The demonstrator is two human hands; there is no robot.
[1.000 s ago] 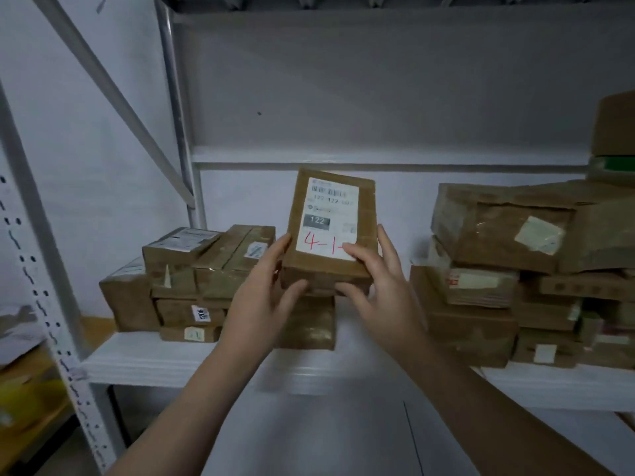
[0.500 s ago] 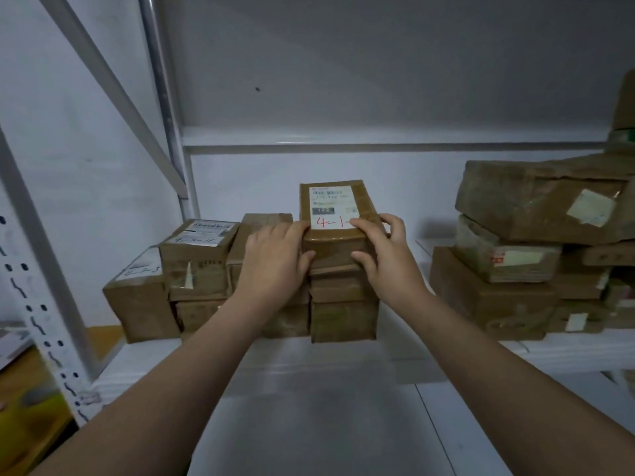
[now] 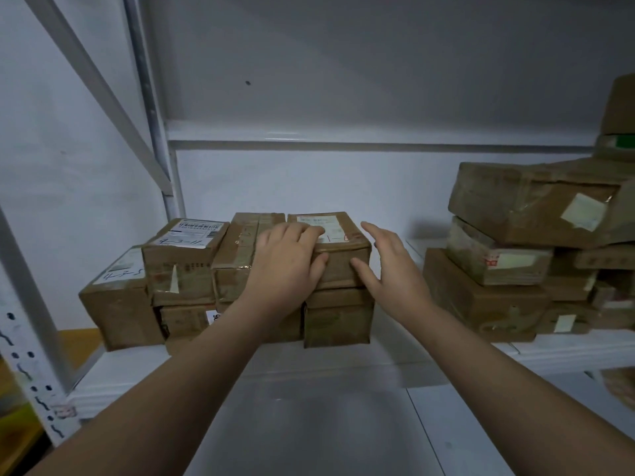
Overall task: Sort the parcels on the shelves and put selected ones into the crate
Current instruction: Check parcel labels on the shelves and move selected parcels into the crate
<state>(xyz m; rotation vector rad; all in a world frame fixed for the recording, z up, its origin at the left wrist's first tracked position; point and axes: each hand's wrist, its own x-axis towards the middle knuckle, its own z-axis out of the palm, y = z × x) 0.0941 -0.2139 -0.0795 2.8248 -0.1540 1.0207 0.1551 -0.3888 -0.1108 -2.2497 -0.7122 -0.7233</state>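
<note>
Pressing flat with left hand [image 3: 285, 262] on the 9 o'clock top corner of brown rectangular cardboard parcel with white label [image 3: 342, 273], topping a stack on white metal shelf [image 3: 343, 362], long axis 12-to-6; right hand [image 3: 388, 269] spread loose at 3 o'clock, thumb brushing front face, gripping nothing; left nearer.

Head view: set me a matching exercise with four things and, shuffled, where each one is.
1 left hand
2 right hand
3 barcode-label parcel
4 green-marked parcel

a far right, high in the right pile
b flat on the red-marked parcel
c open, beside that parcel's right side
d left of both hands

Pairs: 1-b, 2-c, 3-d, 4-a.
</note>
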